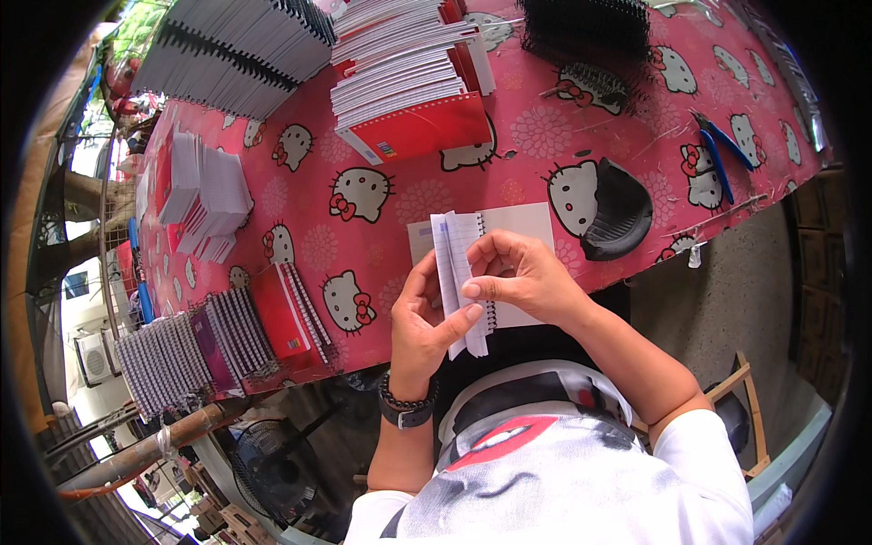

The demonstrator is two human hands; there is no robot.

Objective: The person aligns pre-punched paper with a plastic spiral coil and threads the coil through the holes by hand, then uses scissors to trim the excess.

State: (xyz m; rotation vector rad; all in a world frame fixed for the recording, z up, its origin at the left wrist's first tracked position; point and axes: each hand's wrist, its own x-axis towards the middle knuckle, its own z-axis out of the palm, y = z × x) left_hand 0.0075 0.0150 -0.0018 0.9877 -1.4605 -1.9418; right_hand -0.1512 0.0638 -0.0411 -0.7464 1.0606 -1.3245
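A small spiral notebook [522, 220] lies open in front of me at the table's near edge, its black wire coil running up the middle. Its lined pages [459, 238] stand raised on the left of the coil. My left hand [420, 325] grips these pages from the left side, thumb in front and fingers behind. From the right, my right hand [525, 277] reaches over the coil with curled fingers, its thumb and fingertips closed at the lined pages. The fingertips partly cover the coil.
On the pink patterned table [409, 182] are stacked red-covered booklets [418, 127], coil-bound notebooks [241, 59], finished-looking spiral notebooks [163, 359] and a red notebook [282, 309]. At right lie a black rounded object [619, 211], blue-handled pliers [718, 163] and black wire coils [586, 41].
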